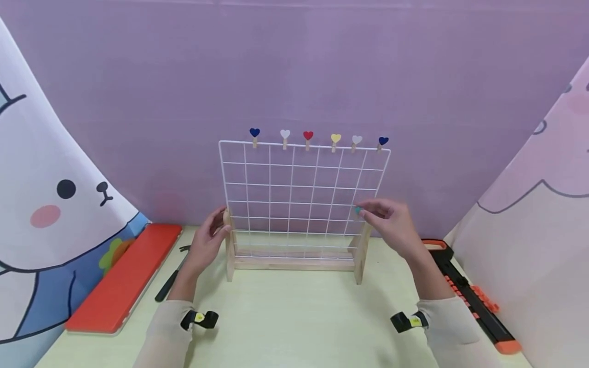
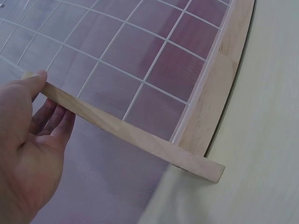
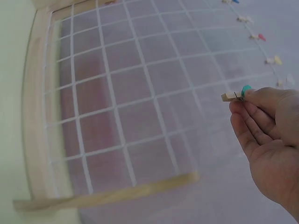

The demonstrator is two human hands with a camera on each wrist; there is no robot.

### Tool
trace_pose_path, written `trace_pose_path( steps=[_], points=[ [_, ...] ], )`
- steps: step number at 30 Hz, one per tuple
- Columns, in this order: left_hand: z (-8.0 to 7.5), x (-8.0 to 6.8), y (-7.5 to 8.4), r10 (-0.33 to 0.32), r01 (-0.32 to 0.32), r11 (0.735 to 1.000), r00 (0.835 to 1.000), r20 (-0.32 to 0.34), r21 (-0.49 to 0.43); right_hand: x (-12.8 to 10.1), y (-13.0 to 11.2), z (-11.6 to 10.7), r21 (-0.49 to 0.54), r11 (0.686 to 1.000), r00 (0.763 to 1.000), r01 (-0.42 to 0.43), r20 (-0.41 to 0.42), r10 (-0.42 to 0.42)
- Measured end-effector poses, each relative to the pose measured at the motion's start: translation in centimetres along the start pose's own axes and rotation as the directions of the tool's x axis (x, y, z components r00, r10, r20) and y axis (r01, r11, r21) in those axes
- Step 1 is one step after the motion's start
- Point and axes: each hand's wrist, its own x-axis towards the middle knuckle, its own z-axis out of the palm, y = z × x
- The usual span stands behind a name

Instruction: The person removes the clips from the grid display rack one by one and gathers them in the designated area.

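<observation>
A white wire grid [image 1: 303, 186] stands in a wooden base, with small heart clothespins along its top bar: dark blue at both ends, and white, red [image 1: 308, 136] and yellow between. My left hand [image 1: 208, 243] holds the top of the left wooden upright [image 2: 121, 133], thumb on one side and fingers on the other. Between the thumb and fingers of my right hand [image 1: 391, 222] is a wooden clothespin [image 3: 231, 96] with a teal heart [image 3: 246, 89]. In the head view, this hand is in front of the grid's lower right side, near the right upright [image 1: 362, 250].
A long red case [image 1: 133, 276] lies at the table's left, beside a small hammer [image 1: 167, 286] with a black handle. Along the right edge is a black and orange tool [image 1: 478, 301]. A purple cloth [image 1: 294, 66] hangs behind the grid.
</observation>
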Motion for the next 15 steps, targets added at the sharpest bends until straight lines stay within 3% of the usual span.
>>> trace_pose_path(
  steps=[11,15],
  points=[
    [-0.1,0.1,0.0,-0.027,0.027,1.0,1.0,0.006,0.01,-2.9,4.8,-0.5,-0.046,0.997,0.998,-0.06,-0.031,0.059],
    [-0.1,0.2,-0.1,-0.02,0.02,1.0,1.0,0.01,0.005,-4.1,6.5,-0.6,-0.086,0.989,0.993,-0.119,-0.036,0.116]
  ],
)
